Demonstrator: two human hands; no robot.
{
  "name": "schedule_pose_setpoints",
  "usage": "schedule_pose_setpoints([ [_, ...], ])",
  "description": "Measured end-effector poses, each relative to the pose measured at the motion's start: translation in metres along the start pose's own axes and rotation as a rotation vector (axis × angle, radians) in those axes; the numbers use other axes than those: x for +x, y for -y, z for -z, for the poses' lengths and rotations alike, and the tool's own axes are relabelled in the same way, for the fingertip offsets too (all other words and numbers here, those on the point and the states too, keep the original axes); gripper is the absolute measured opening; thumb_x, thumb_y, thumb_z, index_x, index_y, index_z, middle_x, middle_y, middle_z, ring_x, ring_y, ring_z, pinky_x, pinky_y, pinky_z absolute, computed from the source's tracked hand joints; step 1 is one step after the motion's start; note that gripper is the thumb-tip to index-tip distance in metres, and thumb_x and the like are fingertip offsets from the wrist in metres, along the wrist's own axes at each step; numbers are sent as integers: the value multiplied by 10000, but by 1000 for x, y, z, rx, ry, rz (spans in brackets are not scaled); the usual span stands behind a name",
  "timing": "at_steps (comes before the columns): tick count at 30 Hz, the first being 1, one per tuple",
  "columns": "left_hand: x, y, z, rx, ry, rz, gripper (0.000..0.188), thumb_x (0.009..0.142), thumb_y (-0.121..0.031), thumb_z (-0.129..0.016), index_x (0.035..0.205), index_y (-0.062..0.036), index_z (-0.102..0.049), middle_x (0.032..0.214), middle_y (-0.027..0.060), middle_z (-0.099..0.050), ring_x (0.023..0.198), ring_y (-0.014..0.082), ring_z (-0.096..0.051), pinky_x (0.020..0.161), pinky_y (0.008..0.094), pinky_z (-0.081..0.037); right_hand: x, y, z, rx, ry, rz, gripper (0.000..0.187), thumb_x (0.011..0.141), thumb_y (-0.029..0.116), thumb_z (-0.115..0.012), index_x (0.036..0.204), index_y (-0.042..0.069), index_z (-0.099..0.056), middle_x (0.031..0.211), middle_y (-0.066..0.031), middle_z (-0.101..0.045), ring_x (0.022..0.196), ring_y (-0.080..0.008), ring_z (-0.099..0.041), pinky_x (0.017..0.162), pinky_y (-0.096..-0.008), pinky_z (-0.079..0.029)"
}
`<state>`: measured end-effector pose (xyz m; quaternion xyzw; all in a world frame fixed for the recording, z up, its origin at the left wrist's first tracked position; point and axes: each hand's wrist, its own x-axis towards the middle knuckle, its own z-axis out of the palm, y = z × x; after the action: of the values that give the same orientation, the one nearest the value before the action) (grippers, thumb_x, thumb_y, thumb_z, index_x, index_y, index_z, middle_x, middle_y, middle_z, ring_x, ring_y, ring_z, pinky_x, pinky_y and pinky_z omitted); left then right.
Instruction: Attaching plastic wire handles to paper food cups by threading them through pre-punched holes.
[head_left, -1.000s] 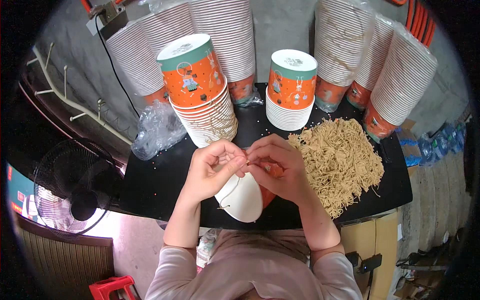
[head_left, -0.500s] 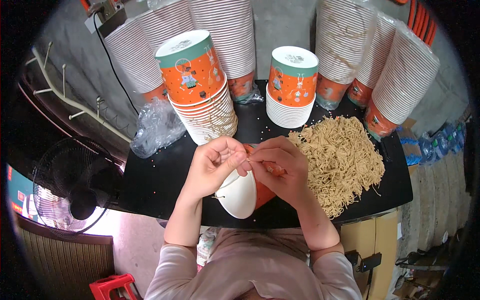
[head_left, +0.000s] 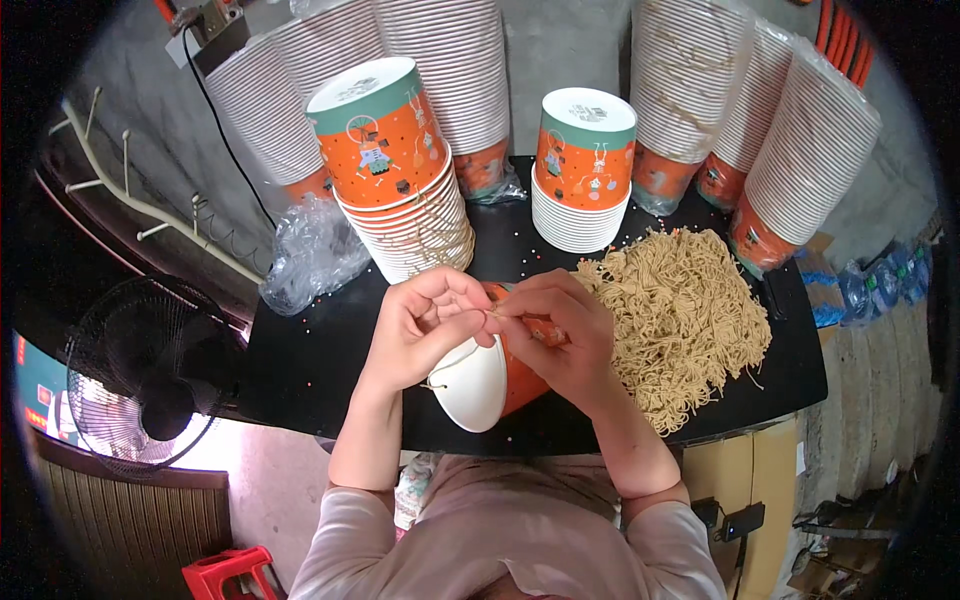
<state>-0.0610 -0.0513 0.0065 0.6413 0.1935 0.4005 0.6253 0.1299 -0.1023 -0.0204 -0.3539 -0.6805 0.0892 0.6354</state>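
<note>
A paper tub (head_left: 472, 388) lies on its side on the black table, its white open end or base toward me at the left and its orange wall to the right. A thin tan cord (head_left: 452, 366) runs across the white part up to my fingers. Just above the tub, my left hand (head_left: 432, 325) pinches the cord between thumb and forefinger. My right hand (head_left: 560, 325) meets it there, thumb and fingertips closed on the same cord. Part of the orange wall is hidden behind the hands. Right of them lies a big heap of tan cords (head_left: 685, 325).
Stacked orange-and-green paper tubs stand upside down at left (head_left: 385, 140) and centre right (head_left: 585, 170). Taller plastic-wrapped stacks (head_left: 810, 150) line the back. Crumpled clear plastic (head_left: 315, 250) lies at the left of the black table (head_left: 300, 370). A fan (head_left: 145, 375) is beyond it.
Both hands stay together over the tub, with small finger movements. The cord now shows as a longer line across the white part. The view has shifted slightly.
</note>
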Motion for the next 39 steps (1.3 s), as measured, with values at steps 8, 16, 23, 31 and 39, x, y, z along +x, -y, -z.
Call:
schedule_pose_setpoints([
  [8,1,0,-1,49,-12,6,25,978,19,-606,996,31,-619,843,106,-722,739,135,-705,696,250,-556,1,4,0,36,20,-63,163,818,13,-759,944,43,-661,916,-89,-671,817,-232,-682,719,-331,-558],
  [16,3,1,-2,108,-6,-13,59,1016,-36,-571,1017,22,-580,807,110,-712,692,141,-702,653,245,-539,2,5,1,79,43,-98,144,835,16,-746,945,36,-656,909,-88,-670,825,-225,-685,713,-318,-555],
  [23,6,5,-3,97,-1,-81,96,1049,-80,-525,1049,16,-527,780,94,-673,679,143,-681,620,254,-530,1,-1,-2,217,34,-154,143,838,3,-747,953,15,-663,943,-96,-677,874,-208,-695,743,-306,-561],
  [31,5,3,-7,140,28,-102,115,1066,-99,-496,1067,15,-507,762,81,-641,661,131,-662,588,243,-509,2,1,4,264,114,-270,123,838,-21,-728,927,7,-648,971,-92,-667,884,-189,-687,767,-292,-550],
  [39,4,17,-7,133,-37,-148,112,1072,-115,-475,1049,-6,-495,732,31,-573,613,57,-508,594,231,-465,1,-4,-3,165,100,-172,144,833,-20,-702,938,8,-607,968,-92,-624,823,-208,-663,724,-304,-535],
])
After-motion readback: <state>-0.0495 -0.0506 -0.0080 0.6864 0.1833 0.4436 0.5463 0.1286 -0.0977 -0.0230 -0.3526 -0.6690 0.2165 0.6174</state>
